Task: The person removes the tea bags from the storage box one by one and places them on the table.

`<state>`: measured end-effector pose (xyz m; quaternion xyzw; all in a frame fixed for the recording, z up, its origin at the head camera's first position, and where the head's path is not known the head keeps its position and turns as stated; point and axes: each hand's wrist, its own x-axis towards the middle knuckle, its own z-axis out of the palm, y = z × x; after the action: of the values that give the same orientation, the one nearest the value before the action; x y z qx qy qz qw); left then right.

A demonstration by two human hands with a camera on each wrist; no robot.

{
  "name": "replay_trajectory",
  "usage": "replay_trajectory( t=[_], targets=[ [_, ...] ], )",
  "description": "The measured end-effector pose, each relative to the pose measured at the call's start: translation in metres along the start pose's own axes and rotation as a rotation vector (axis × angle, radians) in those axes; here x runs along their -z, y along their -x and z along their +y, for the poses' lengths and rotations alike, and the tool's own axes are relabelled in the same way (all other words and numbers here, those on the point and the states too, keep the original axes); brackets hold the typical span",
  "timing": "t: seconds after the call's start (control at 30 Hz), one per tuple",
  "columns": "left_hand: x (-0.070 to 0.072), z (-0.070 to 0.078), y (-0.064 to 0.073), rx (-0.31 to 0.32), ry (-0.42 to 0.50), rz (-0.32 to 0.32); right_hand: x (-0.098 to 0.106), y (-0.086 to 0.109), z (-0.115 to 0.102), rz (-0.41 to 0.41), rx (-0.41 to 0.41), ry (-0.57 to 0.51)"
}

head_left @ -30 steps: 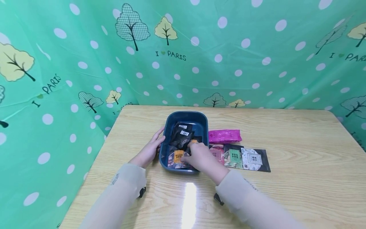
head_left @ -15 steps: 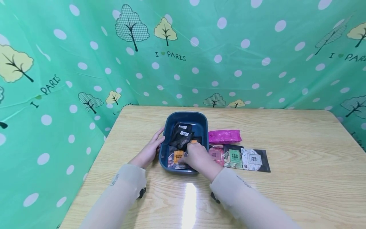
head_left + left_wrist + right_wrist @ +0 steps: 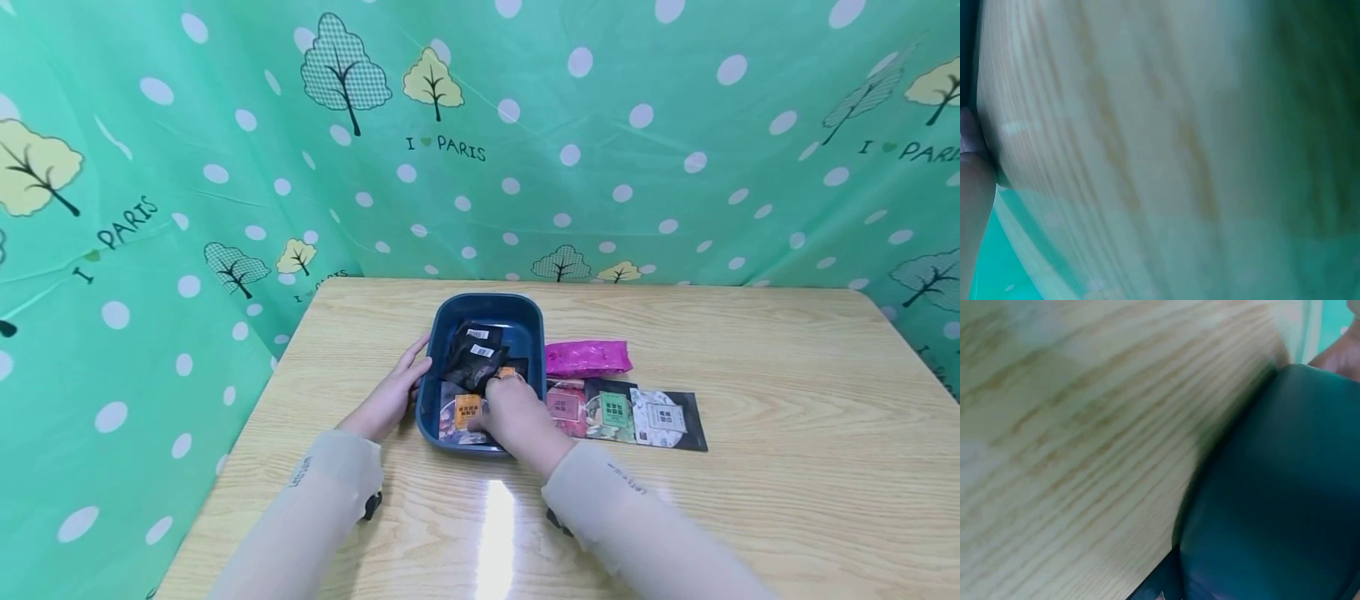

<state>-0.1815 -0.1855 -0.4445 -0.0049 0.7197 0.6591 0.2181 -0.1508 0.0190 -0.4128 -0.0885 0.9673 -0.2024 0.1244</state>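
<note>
Right fingers [image 3: 494, 388] — inside blue bin [image 3: 489, 306]

Bin [image 3: 489, 308]: smooth blue plastic, dull sheen outside. Pink pack [image 3: 588, 358]: crinkled plastic film, glossy. Black packets [image 3: 477, 367]: creased film, shiny; pale labels [image 3: 482, 351] look like paper. Printed packets [image 3: 613, 410]: smooth, flat, film or paper unclear. Counter [image 3: 787, 417]: wood-grain, smooth, glossy, light streak reflected. Curtain [image 3: 637, 167]: thin creased sheet, faint shine. Sleeves [image 3: 330, 479]: matt cloth.

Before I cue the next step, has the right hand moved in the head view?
Yes: the right hand has shifted slightly left, judged against the pink packet on the table.
</note>
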Motion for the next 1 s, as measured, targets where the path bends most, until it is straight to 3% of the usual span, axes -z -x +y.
replay_trajectory(
  t=[1.0],
  targets=[
    [0.0012,-0.0007,-0.0002,-0.007,-0.012,-0.019,-0.0100,0.0008,-0.0007,0.074,0.007,0.109]
  ],
)
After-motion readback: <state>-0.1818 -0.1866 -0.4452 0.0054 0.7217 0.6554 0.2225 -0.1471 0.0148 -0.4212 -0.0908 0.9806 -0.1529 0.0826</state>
